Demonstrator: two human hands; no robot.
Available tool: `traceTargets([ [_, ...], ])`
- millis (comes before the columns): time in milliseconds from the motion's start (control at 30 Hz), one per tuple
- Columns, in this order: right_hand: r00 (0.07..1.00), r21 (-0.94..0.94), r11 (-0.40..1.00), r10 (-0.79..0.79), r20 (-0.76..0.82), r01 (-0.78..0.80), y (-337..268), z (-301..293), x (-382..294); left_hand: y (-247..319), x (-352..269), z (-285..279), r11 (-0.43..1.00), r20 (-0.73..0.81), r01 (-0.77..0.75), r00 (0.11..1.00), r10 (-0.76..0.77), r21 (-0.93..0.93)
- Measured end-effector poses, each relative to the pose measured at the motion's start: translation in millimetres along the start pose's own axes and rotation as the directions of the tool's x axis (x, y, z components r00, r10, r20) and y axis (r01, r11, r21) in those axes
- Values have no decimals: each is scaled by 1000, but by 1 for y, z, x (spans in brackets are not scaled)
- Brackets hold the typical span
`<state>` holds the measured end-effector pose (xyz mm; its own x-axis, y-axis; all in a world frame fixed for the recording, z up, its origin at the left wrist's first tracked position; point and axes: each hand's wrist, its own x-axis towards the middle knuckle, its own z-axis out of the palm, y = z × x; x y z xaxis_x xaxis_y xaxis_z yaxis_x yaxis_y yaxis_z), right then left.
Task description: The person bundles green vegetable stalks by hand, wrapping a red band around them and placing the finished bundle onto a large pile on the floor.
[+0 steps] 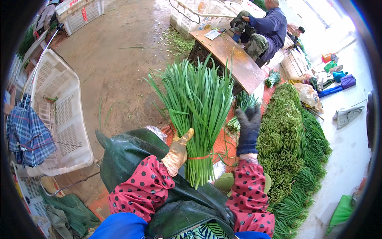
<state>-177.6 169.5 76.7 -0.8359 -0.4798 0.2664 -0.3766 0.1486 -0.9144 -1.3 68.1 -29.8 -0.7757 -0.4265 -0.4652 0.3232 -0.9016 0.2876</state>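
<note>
My left hand (179,149), in a pale orange glove, grips a thick bundle of green garlic chives (200,110) by its stems. An orange band (199,157) circles the bundle near its cut ends, and the long leaves fan out away from me. My right hand (249,122), in a dark knitted glove, is raised to the right of the bundle, apart from it, fingers spread and apparently holding nothing. Just beyond that hand lie smaller chive bunches (245,101) on an orange sheet (222,143). A dark green waterproof apron (134,152) covers my lap.
A long stacked heap of chive bundles (280,128) runs along the right by the white wall. Ahead stands a low wooden table (229,56), with a seated person (268,30) behind it. At left are a white plastic crate (67,116) and a plaid umbrella (28,131).
</note>
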Motion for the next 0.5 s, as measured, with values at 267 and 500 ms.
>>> traceTargets([
  [267, 891, -406, 900, 49, 451, 156, -92, 14, 39, 1, -18, 26, 979, 108, -113, 990, 96, 169],
  [500, 829, -458, 877, 146, 540, 145, -102, 6, 60, -6, -16, 15, 974, 211, -130, 973, 89, 186],
])
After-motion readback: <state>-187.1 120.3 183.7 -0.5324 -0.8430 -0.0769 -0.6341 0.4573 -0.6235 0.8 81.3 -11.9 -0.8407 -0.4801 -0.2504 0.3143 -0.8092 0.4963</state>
